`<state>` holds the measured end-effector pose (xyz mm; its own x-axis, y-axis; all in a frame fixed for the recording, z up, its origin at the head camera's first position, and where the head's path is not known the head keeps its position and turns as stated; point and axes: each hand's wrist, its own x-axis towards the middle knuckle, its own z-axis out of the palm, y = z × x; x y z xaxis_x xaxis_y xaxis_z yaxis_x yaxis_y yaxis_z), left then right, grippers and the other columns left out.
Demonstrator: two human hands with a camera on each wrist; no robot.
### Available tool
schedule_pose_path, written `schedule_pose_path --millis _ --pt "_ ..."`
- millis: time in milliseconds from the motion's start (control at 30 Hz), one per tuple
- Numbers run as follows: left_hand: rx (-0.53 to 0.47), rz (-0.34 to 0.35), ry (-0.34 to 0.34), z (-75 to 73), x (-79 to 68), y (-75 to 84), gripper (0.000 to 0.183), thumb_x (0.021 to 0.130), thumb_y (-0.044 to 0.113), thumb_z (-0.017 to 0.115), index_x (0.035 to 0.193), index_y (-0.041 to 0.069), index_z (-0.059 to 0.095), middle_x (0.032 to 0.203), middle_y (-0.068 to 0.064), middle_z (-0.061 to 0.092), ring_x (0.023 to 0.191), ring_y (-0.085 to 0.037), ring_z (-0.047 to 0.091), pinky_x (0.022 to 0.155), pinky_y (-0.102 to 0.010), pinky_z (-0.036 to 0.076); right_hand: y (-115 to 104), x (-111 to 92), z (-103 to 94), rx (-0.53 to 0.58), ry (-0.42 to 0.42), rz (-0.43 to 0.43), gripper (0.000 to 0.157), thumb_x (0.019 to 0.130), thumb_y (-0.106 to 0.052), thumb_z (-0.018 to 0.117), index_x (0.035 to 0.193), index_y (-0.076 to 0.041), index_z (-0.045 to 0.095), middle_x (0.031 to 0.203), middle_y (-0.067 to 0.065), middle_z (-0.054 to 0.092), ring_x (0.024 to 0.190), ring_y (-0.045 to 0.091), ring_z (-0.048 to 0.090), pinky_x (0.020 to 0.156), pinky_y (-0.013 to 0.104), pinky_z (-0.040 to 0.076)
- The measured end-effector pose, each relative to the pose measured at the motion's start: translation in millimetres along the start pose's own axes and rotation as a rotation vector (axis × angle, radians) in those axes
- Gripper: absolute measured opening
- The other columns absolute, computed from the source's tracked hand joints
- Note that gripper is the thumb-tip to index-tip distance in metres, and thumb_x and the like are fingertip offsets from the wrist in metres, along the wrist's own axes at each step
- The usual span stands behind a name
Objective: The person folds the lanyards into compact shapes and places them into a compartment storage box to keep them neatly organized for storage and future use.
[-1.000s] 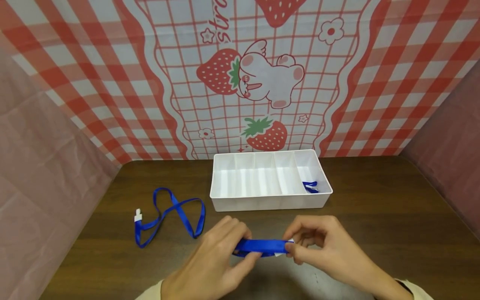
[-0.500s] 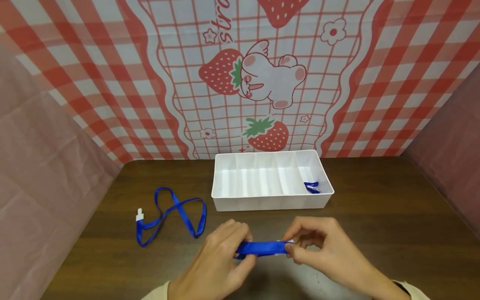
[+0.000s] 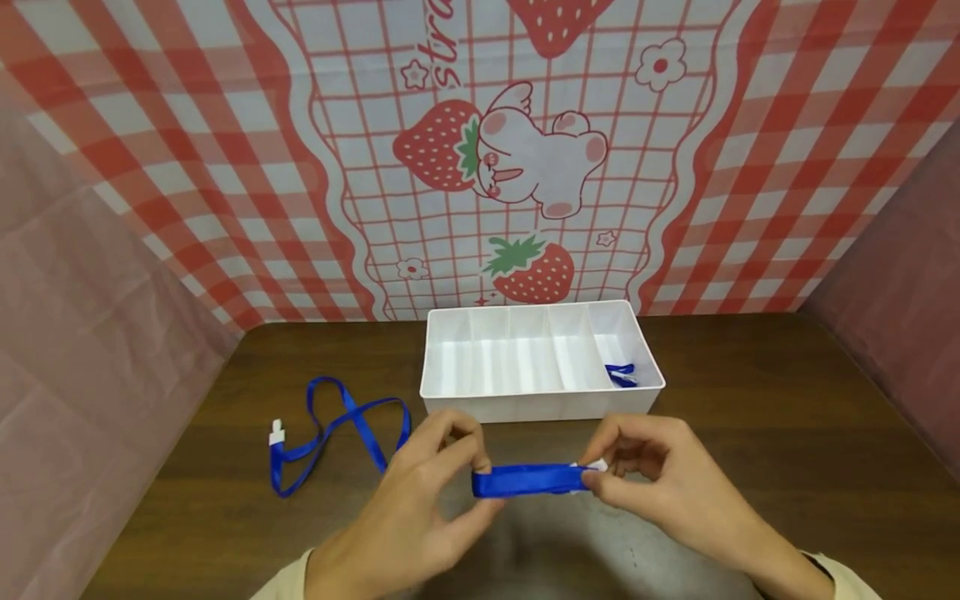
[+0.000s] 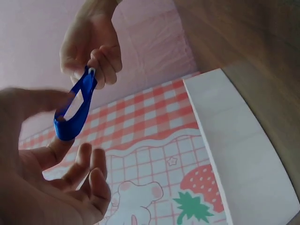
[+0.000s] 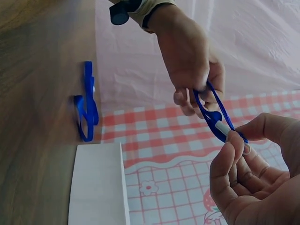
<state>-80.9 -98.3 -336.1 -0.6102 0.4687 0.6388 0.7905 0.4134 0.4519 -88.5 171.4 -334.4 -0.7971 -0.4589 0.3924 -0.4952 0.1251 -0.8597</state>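
Low centre in the head view, the left hand (image 3: 422, 507) and right hand (image 3: 667, 485) pinch opposite ends of a glossy blue ribbon lanyard (image 3: 531, 481) (a flat band there, but an open loop in the left wrist view).

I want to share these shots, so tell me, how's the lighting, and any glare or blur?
Head view: evenly lit, pale sheen on the table below the held blue lanyard; left wrist view: hazy, left hand dim and softish; right wrist view: table dark, pink cloth brighter.
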Motion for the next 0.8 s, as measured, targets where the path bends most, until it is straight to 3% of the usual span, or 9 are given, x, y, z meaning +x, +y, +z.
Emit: schedule_pose_path --millis 133,233,433,633,800 --pt "-0.057 -0.026 -0.034 -1.2 -1.0 0.2 0.022 0.09 0.03 0.074 0.086 0.02 0.055 0.094 0.012 0.056 0.083 -0.003 0.052 0.072 -0.019 0.044 -2.0 0.7 -0.6 0.02 -0.017 0.023 0.027 0.082 0.012 0.07 0.092 -0.013 0.068 0.08 0.003 0.067 0.066 0.014 0.062 0.055 0.029 0.053" --pt "-0.14 -0.033 -0.054 1.4 -1.8 -1.4 0.024 0.094 0.025 0.07 0.079 0.02 0.052 0.085 0.013 0.062 0.076 0.001 0.054 0.067 -0.018 0.046 -4.1 0.6 0.2 0.025 -0.028 0.044 0.027 0.083 0.01 0.071 0.092 -0.015 0.068 0.081 0.002 0.067 0.067 0.015 0.063 0.058 0.03 0.054" --pt "-0.347 -0.05 -0.086 3.4 -2.2 -3.3 0.027 0.092 0.012 0.071 0.073 0.018 0.053 0.075 0.008 0.064 0.071 0.002 0.055 0.062 -0.02 0.05 -7.7 0.4 -0.3 0.022 -0.046 0.075 0.03 0.082 0.01 0.071 0.09 -0.018 0.067 0.081 0.001 0.067 0.066 0.016 0.063 0.06 0.031 0.055" --pt "-0.471 -0.084 -0.149 1.1 -1.2 -4.3 0.012 0.092 0.011 0.071 0.094 0.013 0.059 0.079 0.004 0.063 0.071 0.001 0.057 0.061 -0.02 0.052 -7.0 1.2 -2.8 0.077 -0.09 0.046 0.029 0.082 0.012 0.068 0.091 -0.015 0.067 0.082 0.003 0.067 0.067 0.016 0.063 0.057 0.03 0.054" --pt "-0.544 -0.022 -0.232 -2.0 0.0 -4.5 0.015 0.096 0.006 0.066 0.108 0.013 0.064 0.087 0.003 0.068 0.078 0.0 0.061 0.066 -0.023 0.054 -1.9 2.6 -5.1 0.159 -0.148 0.009 0.028 0.083 0.016 0.064 0.096 -0.01 0.066 0.074 0.006 0.062 0.06 0.016 0.059 0.047 0.03 0.049"
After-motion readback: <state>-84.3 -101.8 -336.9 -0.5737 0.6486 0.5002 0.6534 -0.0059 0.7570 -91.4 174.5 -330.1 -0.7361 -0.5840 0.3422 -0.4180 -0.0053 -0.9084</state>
